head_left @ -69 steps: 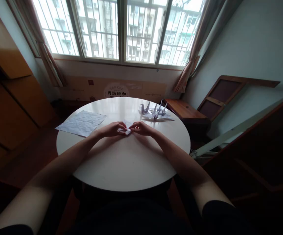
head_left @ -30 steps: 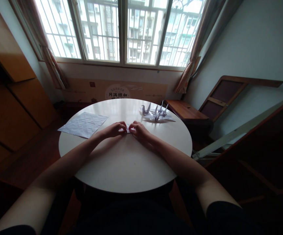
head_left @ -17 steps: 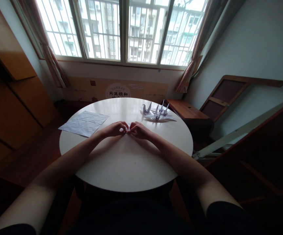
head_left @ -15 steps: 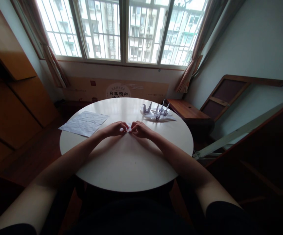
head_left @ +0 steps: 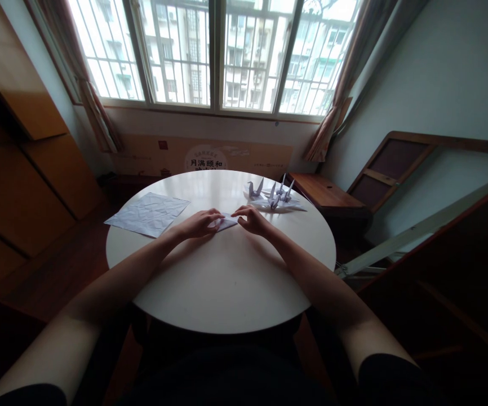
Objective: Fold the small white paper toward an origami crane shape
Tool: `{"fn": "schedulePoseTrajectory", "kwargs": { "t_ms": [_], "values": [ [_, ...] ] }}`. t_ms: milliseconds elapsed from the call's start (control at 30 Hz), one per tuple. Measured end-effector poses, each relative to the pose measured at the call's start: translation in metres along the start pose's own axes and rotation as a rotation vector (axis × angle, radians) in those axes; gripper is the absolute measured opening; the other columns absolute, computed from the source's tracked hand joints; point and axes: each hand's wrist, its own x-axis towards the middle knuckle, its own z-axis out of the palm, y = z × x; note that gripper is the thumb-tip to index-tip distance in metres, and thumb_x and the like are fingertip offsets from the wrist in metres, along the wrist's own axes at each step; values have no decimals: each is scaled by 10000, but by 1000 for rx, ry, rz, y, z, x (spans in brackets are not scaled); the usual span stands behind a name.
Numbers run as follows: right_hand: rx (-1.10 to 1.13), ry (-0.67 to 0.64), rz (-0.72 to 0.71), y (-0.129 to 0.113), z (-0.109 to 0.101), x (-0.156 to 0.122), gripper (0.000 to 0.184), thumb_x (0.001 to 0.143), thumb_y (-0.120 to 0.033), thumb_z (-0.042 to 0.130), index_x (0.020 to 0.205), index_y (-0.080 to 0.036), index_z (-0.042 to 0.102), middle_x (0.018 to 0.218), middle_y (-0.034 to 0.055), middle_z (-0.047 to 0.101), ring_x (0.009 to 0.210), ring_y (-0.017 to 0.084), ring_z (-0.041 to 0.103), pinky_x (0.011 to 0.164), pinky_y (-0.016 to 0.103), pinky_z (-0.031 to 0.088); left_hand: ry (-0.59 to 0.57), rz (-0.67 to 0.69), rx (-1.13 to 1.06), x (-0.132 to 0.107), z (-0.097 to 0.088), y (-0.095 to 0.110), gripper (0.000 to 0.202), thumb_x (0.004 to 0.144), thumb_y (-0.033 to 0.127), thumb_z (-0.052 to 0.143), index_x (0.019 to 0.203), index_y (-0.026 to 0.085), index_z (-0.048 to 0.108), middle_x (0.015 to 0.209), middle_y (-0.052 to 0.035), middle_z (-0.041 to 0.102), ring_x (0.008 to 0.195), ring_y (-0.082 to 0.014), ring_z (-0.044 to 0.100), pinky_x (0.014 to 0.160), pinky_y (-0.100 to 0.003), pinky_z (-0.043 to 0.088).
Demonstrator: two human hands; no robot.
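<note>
A small folded piece of white paper (head_left: 226, 222) lies on the round white table (head_left: 222, 282) between my two hands. My left hand (head_left: 196, 223) presses down on its left part with curled fingers. My right hand (head_left: 250, 219) pinches its right tip, fingers bent together. Both forearms reach in from the near edge of the table.
A creased sheet of white paper (head_left: 149, 213) lies on the table's left side. Several finished paper cranes (head_left: 274, 197) stand at the far right of the table. Behind it are a low wooden bench (head_left: 320, 192), a cardboard box (head_left: 204, 157) and barred windows.
My hands were bunched close over the paper; now they have drawn slightly apart and the folded piece shows flat between them. The view shifted a little.
</note>
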Motion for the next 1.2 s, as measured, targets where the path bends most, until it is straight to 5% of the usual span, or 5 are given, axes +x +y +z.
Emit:
{"fn": "schedulePoseTrajectory", "kwargs": {
  "t_ms": [200,367,567,867,1200],
  "values": [
    [234,-81,-24,-9,7,0,382,898,-244,602,1259,-144,675,1059,112,757,931,216,698,851,335,522,-148,-89,33,-2,3,1,525,994,405,463,1466,178,443,1439,-146,531,1330,-292,502,1157,-466,322],
    [243,-95,56,-5,6,-1,326,949,-344,542,1034,-121,764,821,72,755,724,166,663,708,266,495,-202,-165,116,-1,3,-2,566,977,477,492,1460,185,456,1419,-160,535,1407,-353,387,1170,-589,204],
    [122,-181,17,8,3,-1,186,770,-120,705,930,-164,789,761,39,712,666,138,608,689,255,455,-31,-94,186,1,1,-1,492,892,455,640,1312,201,606,1160,-126,629,1179,-316,541,1061,-477,367],
    [13,-102,-10,3,-2,-2,74,757,-173,785,824,-164,755,860,64,719,834,198,624,814,325,446,29,16,-11,4,-7,4,92,861,283,686,872,210,741,976,-46,649,777,-159,633,733,-267,464],
    [-64,-129,1,8,1,-2,104,824,-168,736,881,-211,811,924,87,727,830,194,621,795,322,434,55,141,-12,5,-12,19,122,833,283,734,735,212,747,1237,-73,618,1136,-256,580,1019,-411,408]
  ]
}}
